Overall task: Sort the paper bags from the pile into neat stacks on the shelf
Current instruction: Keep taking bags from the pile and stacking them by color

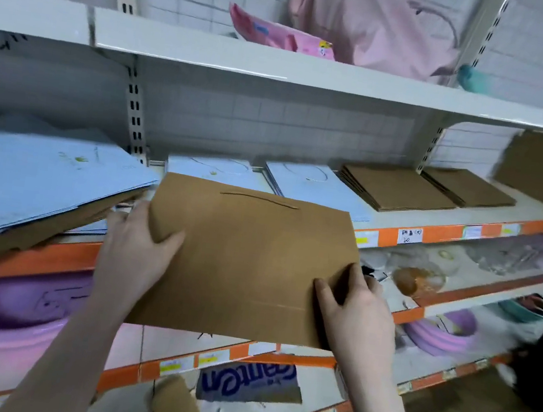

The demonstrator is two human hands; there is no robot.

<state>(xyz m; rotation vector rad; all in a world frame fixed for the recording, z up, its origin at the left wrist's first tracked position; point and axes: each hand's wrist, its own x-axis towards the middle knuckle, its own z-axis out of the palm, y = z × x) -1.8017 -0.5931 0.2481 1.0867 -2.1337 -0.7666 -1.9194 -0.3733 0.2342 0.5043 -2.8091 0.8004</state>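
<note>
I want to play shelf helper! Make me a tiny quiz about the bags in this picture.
1. True or false: both hands hold the brown paper bag.
2. Which bags lie in the messy pile on the left? A) pink B) light blue and brown C) green
3. Fill in: the two neat brown stacks lie to the ____ of the neat light blue stacks.

Key: 1 true, the left hand and right hand each grip a side edge. 2 B. 3 right.
</note>
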